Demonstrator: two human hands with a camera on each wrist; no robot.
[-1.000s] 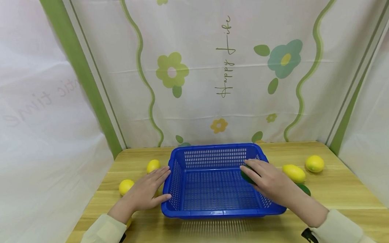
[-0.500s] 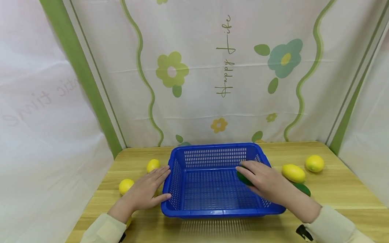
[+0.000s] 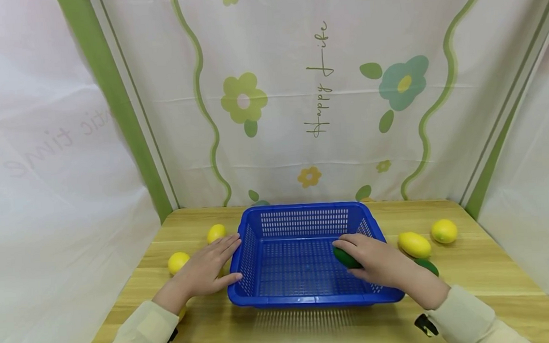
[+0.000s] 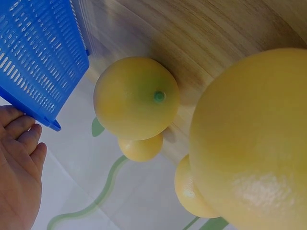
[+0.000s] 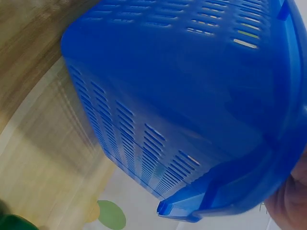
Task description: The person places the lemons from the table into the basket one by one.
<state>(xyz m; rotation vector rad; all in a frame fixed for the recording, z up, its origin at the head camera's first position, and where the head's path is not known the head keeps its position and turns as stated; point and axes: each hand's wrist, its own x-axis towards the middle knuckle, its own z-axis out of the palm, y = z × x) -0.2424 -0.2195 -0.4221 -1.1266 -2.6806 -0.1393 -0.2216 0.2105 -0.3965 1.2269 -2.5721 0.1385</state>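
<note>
A blue perforated plastic basket (image 3: 316, 300) stands in the middle of the wooden table. My left hand (image 3: 207, 265) rests on its left rim with the fingers extended; the left wrist view shows those fingertips (image 4: 29, 139) at the basket's edge. Reaching over the right side, my right hand (image 3: 377, 259) grips a dark green oval fruit (image 3: 345, 258) inside the basket, palm down. Whether that fruit touches the basket floor I cannot tell. From the right wrist, the basket wall (image 5: 168, 81) hides the fruit, and only part of the hand (image 5: 290, 201) shows.
Right of the basket lie two lemons (image 3: 414, 244) and another dark green fruit (image 3: 427, 267), partly behind my right forearm. Several lemons (image 3: 179, 262) are on the left, some partly hidden by my left arm. A printed curtain (image 3: 273, 140) hangs behind the table.
My right hand has shifted slightly left and lower within the basket, carrying the dark green fruit. The left hand stays on the rim.
</note>
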